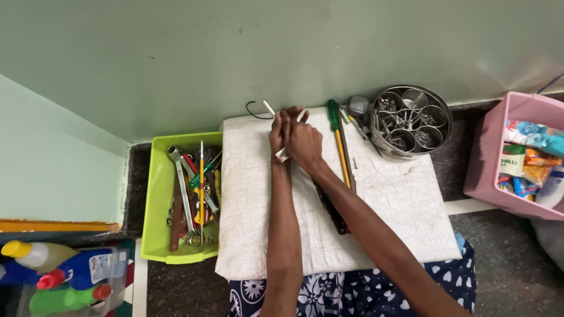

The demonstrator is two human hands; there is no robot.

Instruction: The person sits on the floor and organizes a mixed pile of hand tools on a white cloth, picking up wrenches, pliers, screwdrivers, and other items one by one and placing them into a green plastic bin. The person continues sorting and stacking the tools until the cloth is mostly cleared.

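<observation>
hands: left hand (278, 134) and right hand (303, 142) pressed together, clamped on a slim white-and-metal hand tool (282, 154), above the white cloth-covered board (388, 199) for support | lime-green plastic bin (154, 199) at 9 o'clock: spanners, screwdrivers | round steel compartment tin (442, 111) at 2 o'clock: small hardware | pink plastic tub (487, 170) at 3 o'clock: packets

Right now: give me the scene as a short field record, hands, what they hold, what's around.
left hand: pressed against the right, over the white cloth
right hand: grip closed on a small metal tool
left of cloth: green tray of wrenches
right of hands: green-handled screwdriver
far right corner: round steel tin with small cups
right edge: pink bin of packets
</observation>
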